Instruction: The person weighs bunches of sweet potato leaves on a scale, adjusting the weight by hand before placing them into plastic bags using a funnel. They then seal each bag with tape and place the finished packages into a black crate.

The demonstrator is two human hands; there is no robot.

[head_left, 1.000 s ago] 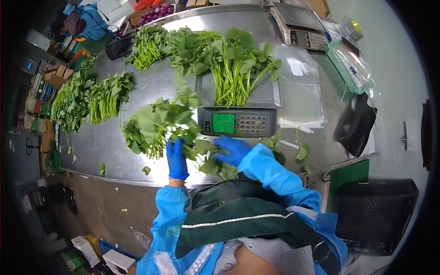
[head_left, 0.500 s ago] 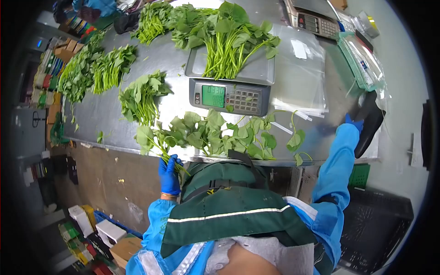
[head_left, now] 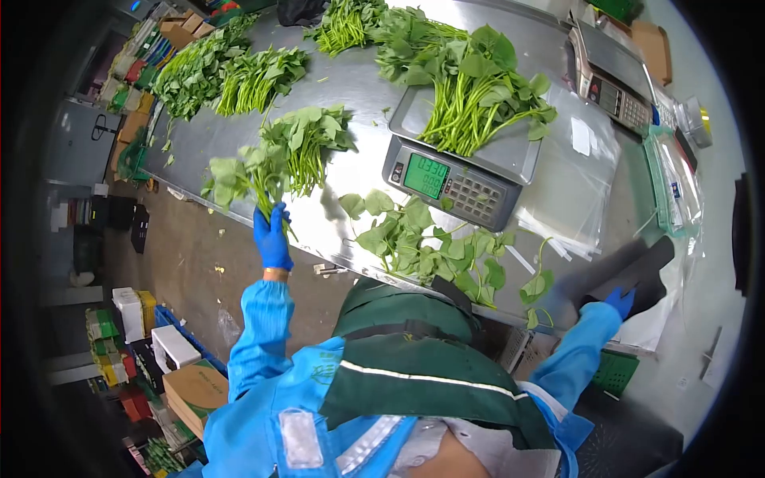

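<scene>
My left hand (head_left: 273, 237), in a blue glove, is closed round the stems of a small leafy bunch (head_left: 249, 179) at the table's front edge. Just behind it lies another bunch (head_left: 307, 143). My right hand (head_left: 620, 303), also gloved, touches a black object (head_left: 629, 275) at the right; its fingers are partly spread, and its grip is unclear. A large bunch of greens (head_left: 478, 99) rests on the scale (head_left: 454, 187), whose display is lit green. Loose leafy stems (head_left: 422, 243) lie in front of the scale.
More bunches (head_left: 259, 78) lie at the back left of the metal table (head_left: 343, 84). Clear plastic bags (head_left: 578, 179) are right of the scale. A second scale (head_left: 610, 88) and a green tray (head_left: 665, 179) stand farther right. Boxes (head_left: 194, 392) are on the floor at left.
My left hand has moved forward over the table edge with the small bunch. My right hand and the black object have shifted nearer the front. The whole view has turned.
</scene>
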